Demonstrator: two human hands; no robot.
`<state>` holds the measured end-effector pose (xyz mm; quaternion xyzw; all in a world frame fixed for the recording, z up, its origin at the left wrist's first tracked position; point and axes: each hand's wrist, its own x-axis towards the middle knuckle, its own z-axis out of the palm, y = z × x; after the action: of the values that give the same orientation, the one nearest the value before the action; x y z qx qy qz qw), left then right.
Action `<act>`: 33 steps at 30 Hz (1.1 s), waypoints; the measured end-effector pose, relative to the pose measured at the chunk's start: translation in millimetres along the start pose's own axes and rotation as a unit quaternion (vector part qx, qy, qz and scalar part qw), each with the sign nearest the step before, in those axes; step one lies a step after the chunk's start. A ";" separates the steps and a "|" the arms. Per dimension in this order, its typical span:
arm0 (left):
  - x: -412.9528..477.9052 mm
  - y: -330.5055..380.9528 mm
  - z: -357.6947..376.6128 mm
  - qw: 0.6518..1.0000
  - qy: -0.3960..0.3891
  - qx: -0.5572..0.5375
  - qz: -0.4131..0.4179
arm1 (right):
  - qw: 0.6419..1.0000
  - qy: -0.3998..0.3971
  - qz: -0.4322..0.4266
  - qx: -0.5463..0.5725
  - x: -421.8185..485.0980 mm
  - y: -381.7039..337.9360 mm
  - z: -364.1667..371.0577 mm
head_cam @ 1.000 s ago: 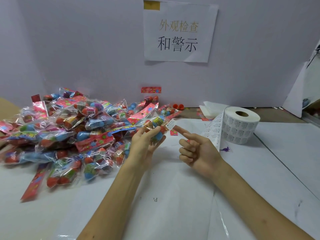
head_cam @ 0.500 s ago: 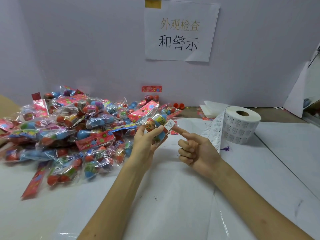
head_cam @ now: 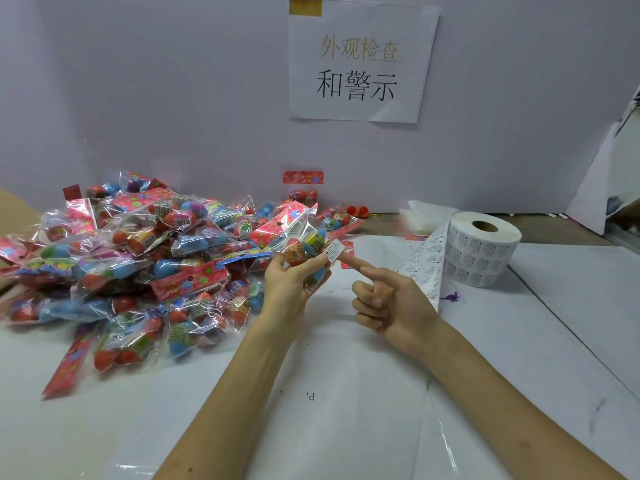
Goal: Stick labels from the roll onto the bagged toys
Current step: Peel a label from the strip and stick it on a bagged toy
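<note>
a pile of bagged toys (head_cam: pixel 138 258) lies left of the left hand (head_cam: pixel 294 285), whose fingertips grip one bagged toy (head_cam: pixel 304 249). a label (head_cam: pixel 334 251) at that bag's right edge sits on the straight index fingertip of the right hand (head_cam: pixel 391 303); its other fingers are curled. the label roll (head_cam: pixel 481 251) stands right of that hand.

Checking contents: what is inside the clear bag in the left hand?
An orange egg-shaped toy and a blue egg-shaped toy show; the left hand covers the rest of the clear plastic bag.
</note>
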<state>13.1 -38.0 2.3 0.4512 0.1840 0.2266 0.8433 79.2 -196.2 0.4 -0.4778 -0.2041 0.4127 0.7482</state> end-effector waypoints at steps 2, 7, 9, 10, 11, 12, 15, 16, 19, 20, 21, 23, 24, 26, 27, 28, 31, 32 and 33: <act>0.4 -0.3 0.2 1.000 0.011 0.000 0.004 | 1.000 -0.003 -0.004 -0.016 0.8 0.3 -0.7; 1.4 -1.5 0.6 0.999 0.030 0.011 0.010 | 0.995 -0.001 -0.026 -0.097 -0.7 -1.2 0.9; 1.3 -1.8 0.5 0.999 0.037 0.014 0.012 | 0.987 0.009 -0.041 -0.152 -1.0 -1.4 3.8; 1.4 -1.7 0.3 0.999 0.041 0.017 0.014 | 0.981 0.020 -0.051 -0.186 -0.8 -0.8 5.2; 1.7 -1.5 0.0 0.999 0.046 0.019 0.015 | 0.972 0.033 -0.067 -0.224 -0.1 0.4 6.0; 2.0 -1.5 -0.4 0.998 0.049 0.019 0.017 | 0.959 0.046 -0.092 -0.265 0.8 2.5 6.1; 2.6 -1.5 -1.5 0.998 0.060 0.025 0.019 | 0.879 0.083 -0.187 -0.431 3.3 12.2 4.6; 2.7 -1.7 -1.7 0.997 0.066 0.030 0.017 | 0.838 0.104 -0.200 -0.496 4.2 16.1 3.3; 3.2 -2.1 -1.6 0.997 0.073 0.033 0.014 | 0.744 0.153 -0.193 -0.621 8.0 26.8 -1.9; 3.0 -1.8 -1.6 0.997 0.073 0.032 0.011 | 0.742 0.166 -0.180 -0.625 9.1 27.8 -3.3; 3.1 -1.5 -1.5 0.997 0.070 0.032 0.008 | 0.747 0.180 -0.164 -0.619 9.9 26.4 -5.1; 3.4 -0.6 -1.9 0.998 0.054 0.038 0.001 | 0.756 0.213 -0.161 -0.598 10.6 20.6 -11.0; 3.1 -0.4 -1.7 0.998 0.043 0.042 -0.003 | 0.761 0.230 -0.173 -0.581 10.3 17.0 -14.0; 1.2 -0.5 -0.5 0.998 0.022 0.055 -0.011 | 0.796 0.246 -0.195 -0.517 9.2 9.5 -16.3; -0.3 -0.7 0.3 0.998 0.010 0.066 -0.013 | 0.820 0.242 -0.195 -0.481 8.6 5.9 -14.8; -1.9 -1.1 1.4 0.997 -0.003 0.078 -0.013 | 0.840 0.232 -0.188 -0.453 7.9 3.1 -12.5; -6.1 -2.9 4.8 0.992 -0.030 0.120 -0.001 | 0.870 0.205 -0.174 -0.413 5.5 0.3 -5.6; -7.3 -3.7 6.4 0.990 -0.037 0.136 0.003 | 0.875 0.200 -0.175 -0.405 4.6 0.2 -3.9; -8.5 -4.3 8.0 0.987 -0.044 0.153 0.004 | 0.876 0.199 -0.178 -0.402 4.0 0.3 -2.9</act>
<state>11.1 -50.2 3.8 0.5851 0.1778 0.1788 0.7707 83.4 -194.5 -1.6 -0.7650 -0.2805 0.0511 0.5775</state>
